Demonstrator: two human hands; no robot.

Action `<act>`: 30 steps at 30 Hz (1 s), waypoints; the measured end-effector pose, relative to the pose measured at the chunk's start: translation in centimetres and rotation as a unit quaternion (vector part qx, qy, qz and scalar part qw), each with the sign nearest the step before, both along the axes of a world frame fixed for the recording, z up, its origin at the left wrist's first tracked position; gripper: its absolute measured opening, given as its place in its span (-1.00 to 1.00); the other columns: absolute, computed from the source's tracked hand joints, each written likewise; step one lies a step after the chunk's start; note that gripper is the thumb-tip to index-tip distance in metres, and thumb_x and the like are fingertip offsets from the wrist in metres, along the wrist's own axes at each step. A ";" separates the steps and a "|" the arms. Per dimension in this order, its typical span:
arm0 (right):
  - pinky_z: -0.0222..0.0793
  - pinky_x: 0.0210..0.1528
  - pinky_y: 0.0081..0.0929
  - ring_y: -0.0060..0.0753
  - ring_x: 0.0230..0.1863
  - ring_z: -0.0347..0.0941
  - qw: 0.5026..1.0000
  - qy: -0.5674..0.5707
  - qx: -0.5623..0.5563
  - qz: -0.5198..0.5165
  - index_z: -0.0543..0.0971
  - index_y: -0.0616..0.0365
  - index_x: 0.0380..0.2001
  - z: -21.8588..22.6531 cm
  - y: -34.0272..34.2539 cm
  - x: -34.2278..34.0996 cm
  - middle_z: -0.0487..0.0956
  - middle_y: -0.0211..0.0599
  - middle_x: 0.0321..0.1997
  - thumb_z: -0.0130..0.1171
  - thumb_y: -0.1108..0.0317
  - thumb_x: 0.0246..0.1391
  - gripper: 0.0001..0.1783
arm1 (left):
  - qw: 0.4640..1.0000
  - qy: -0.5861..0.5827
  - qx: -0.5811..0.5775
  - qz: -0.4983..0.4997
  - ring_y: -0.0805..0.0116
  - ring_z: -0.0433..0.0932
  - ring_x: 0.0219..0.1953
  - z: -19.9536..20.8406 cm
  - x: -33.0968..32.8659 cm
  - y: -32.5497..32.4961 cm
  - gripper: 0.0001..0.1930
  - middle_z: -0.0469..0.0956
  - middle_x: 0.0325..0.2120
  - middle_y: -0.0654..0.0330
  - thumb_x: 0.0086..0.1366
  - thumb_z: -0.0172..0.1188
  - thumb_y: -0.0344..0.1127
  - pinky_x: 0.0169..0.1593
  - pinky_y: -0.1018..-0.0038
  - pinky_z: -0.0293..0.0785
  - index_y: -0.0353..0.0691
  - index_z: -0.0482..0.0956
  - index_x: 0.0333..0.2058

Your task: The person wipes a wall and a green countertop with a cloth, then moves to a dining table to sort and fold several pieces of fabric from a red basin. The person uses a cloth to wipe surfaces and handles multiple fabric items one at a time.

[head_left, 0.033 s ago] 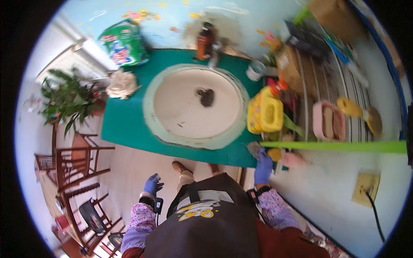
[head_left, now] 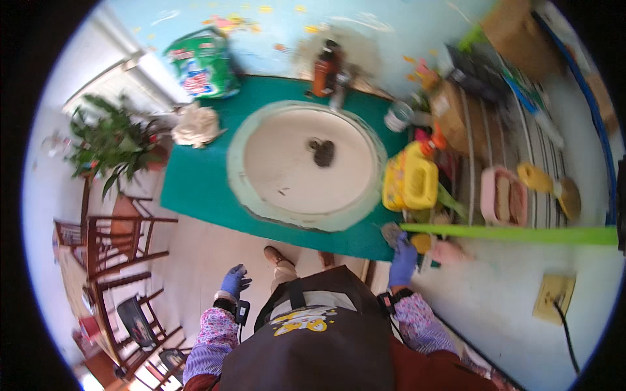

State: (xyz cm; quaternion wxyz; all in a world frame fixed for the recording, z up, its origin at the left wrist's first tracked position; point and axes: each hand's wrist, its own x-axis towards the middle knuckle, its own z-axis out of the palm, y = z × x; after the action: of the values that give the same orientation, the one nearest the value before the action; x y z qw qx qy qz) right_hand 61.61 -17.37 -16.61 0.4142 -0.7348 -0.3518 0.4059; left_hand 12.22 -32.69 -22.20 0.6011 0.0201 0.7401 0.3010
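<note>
My right hand [head_left: 403, 260], in a blue glove, reaches to the counter's front right corner, its fingers together on a grey scouring pad [head_left: 391, 233]. The fingertips are partly hidden, and the grip is slightly blurred. Just right of it are a yellow round item [head_left: 420, 244] and a pink one [head_left: 448, 251]. My left hand [head_left: 235, 281], also blue-gloved, hangs in front of the counter, fingers apart and holding nothing. Before me is an oval white sink [head_left: 261, 189] with a dark clump [head_left: 324, 154] beside its drain.
The green counter [head_left: 195, 182] carries a green detergent bag [head_left: 203, 65], a crumpled cream cloth [head_left: 197, 125], a brown pump bottle [head_left: 324, 72] and a yellow jug [head_left: 412, 179]. At right stands a rack with a pink soap box [head_left: 503, 195] and a yellow-handled brush [head_left: 551, 186]. Wooden chairs [head_left: 124, 238] stand left.
The view has shifted a little, so the counter and sink sit slightly farther right and lower. My right hand stays at the scouring pad; my left hand stays apart from everything.
</note>
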 end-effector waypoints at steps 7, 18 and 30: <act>0.36 -0.18 -0.21 0.09 -0.22 0.43 0.938 -0.284 0.120 0.156 0.51 0.27 -0.05 -2.0 -0.6 -1.1 0.51 0.12 -0.20 -0.05 0.39 0.26 -0.72 | 0.994 -0.016 -0.051 0.093 -0.04 0.60 -0.15 -1.2 -1.3 -7.9 -0.44 0.42 0.06 0.12 0.35 0.12 -0.14 -0.09 0.14 0.54 -0.07 0.24 0.27; 0.35 -0.24 0.00 0.19 -0.25 0.43 0.783 -0.308 0.164 0.515 0.51 0.13 -0.11 0.4 3.9 -9.4 0.48 0.02 -0.31 0.06 0.40 0.08 -0.73 | 0.967 -0.069 -0.080 0.231 -0.17 0.54 -0.06 -2.7 -0.5 -17.2 -0.44 0.38 0.15 0.06 0.35 0.13 -0.13 -0.06 0.01 0.51 -0.06 0.21 0.27; 0.41 -0.32 -0.11 0.05 -0.32 0.49 0.674 -0.314 0.217 0.633 0.56 0.09 -0.20 1.2 7.7 -23.4 0.51 -0.09 -0.35 0.07 0.46 0.02 -0.77 | 0.960 -0.076 -0.049 0.265 -0.05 0.58 -0.08 -2.2 -5.6 -18.6 -0.46 0.43 0.10 0.07 0.37 0.08 -0.10 -0.08 0.07 0.55 -0.07 0.23 0.26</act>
State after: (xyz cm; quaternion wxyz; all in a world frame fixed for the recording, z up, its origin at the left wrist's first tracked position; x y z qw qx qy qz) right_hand 38.17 -9.67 -15.37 0.0714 -0.3101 -0.9200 0.2288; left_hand 6.60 -51.33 -24.40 0.5545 -0.2290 0.6852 0.4130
